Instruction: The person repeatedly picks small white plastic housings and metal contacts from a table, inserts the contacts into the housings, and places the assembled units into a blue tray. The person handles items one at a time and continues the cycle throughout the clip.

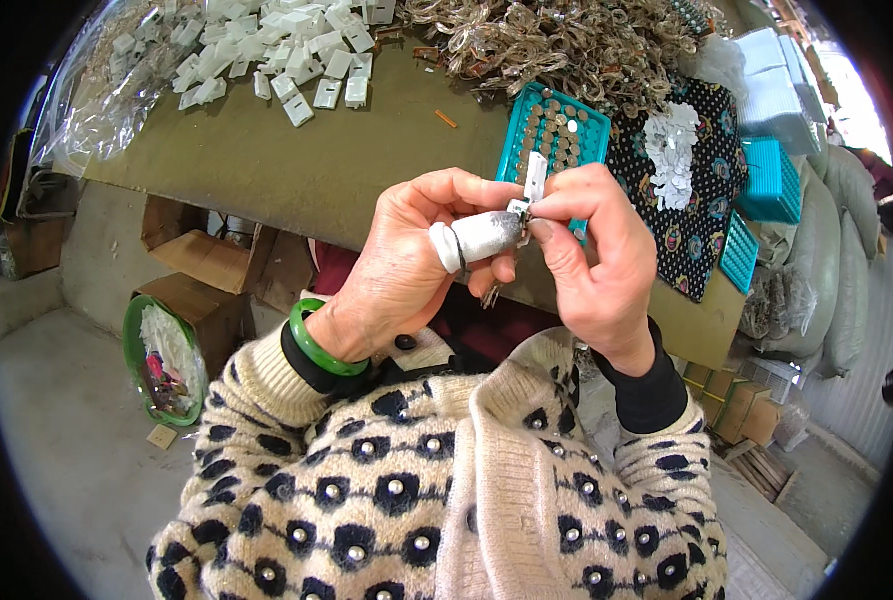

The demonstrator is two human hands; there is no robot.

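Note:
My left hand (367, 255) and my right hand (607, 265) meet above the near edge of the table. Between their fingertips they grip a small white plastic battery case (536, 178), its narrow lid-like part pointing up. A worn grey-white cover (487, 238) wraps a digit of my left hand. Thin wires (492, 294) hang beneath those fingers; their upper ends are hidden. My right thumb and index finger pinch at the case's lower end. Just behind the hands lies a teal tray (594, 135) holding rows of round coin cells (560, 128).
White plastic cases (307, 50) lie heaped at the far left beside a clear bag (107, 100). Bundled wires (557, 45) pile up at the back. White flat pieces (673, 150) rest on dark patterned cloth (632, 200). Teal trays (772, 180) are stacked right. A green basket (135, 340) stands on the floor.

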